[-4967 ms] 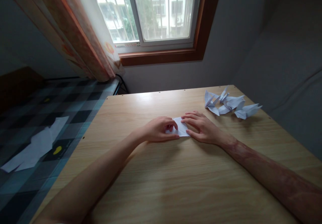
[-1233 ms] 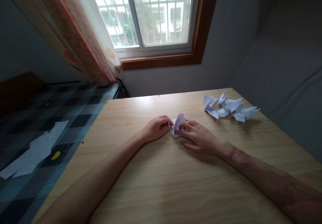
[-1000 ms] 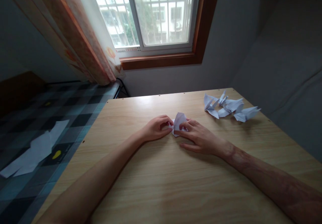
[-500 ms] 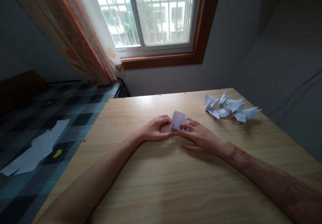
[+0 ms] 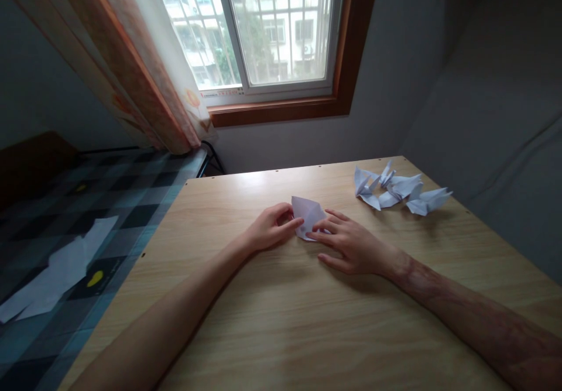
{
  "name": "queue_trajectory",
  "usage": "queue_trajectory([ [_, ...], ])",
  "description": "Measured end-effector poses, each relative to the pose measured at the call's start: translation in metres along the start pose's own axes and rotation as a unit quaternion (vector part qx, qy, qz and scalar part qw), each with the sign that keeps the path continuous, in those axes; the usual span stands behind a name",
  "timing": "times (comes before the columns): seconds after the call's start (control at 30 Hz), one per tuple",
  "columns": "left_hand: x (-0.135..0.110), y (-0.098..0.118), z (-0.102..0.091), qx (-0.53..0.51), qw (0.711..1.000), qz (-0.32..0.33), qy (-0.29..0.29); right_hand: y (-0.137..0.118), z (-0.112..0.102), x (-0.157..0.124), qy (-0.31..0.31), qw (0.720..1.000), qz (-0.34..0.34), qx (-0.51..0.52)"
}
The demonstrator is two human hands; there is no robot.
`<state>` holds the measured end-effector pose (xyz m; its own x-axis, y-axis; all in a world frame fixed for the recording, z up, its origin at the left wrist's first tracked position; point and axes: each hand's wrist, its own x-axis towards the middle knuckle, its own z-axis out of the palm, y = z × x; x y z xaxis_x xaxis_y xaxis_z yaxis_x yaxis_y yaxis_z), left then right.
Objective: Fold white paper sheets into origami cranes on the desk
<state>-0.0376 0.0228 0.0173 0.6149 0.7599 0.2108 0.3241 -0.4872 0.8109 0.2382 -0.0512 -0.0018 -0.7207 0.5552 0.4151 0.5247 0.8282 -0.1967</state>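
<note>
The left hand (image 5: 273,227) is half curled, its thumb at the left side of a small, white, folded paper piece (image 5: 306,208); whether it pinches, I cannot tell. The right hand (image 5: 353,243) lies loosely spread, fingertips on the paper's right side, gripping nothing visibly. The paper sits mid-bench, short of the far edge of the pale wooden bench (image 5: 272,321), one flap raised. Folding seems in hand; the next move likely calls for a steady base and an aligned crease. White, pointed folded-paper figures (image 5: 400,187) cluster near the far right corner.

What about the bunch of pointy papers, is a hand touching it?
No, the pointy papers lie on the table near its far right corner, away from the left hand and right hand.
</note>
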Motion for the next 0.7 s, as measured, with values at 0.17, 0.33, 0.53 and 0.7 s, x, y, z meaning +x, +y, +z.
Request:
queue_trajectory([
  [0.17,0.005,-0.008,-0.001,-0.084,0.994,-0.06,0.025,0.004,-0.002,-0.002,0.023,0.999,-0.013,0.034],
  [0.33,0.012,-0.018,-0.014,-0.092,0.987,-0.108,0.077,0.005,-0.002,-0.004,0.023,0.997,-0.029,0.063],
  [0.53,0.009,-0.025,-0.026,-0.062,0.994,-0.079,0.049,0.009,0.008,-0.005,0.062,0.996,-0.01,0.07],
  [0.7,0.004,-0.025,-0.024,-0.048,0.995,-0.055,0.066,0.013,0.015,-0.002,0.122,0.988,0.063,0.076],
])
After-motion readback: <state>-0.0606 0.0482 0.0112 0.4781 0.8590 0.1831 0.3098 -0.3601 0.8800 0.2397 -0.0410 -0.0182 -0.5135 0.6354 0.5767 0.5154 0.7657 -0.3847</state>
